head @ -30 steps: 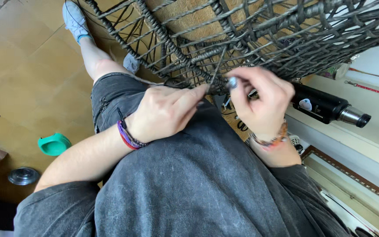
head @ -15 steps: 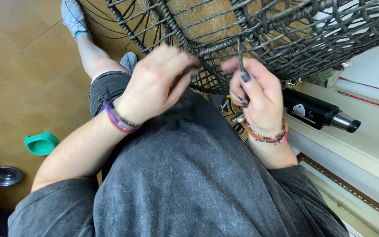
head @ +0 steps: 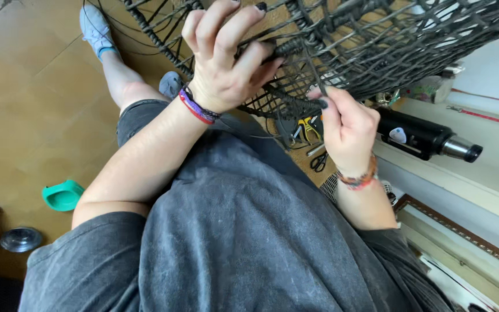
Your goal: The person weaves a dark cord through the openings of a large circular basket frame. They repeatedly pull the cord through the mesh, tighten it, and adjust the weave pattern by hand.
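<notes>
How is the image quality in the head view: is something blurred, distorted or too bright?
Head view: even, soft light with no hard shadows; the left hand and right hand on the dark woven frame are sharp; wide-lens distortion bends the white ledge at the edge; slight glare on the black heat tool.

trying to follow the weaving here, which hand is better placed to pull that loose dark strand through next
Probably the right hand: its fingertips already pinch the loose strand just under the woven frame. The left hand is spread flat on the weave, gripping a thicker bar, so it looks better suited to steadying.
</notes>
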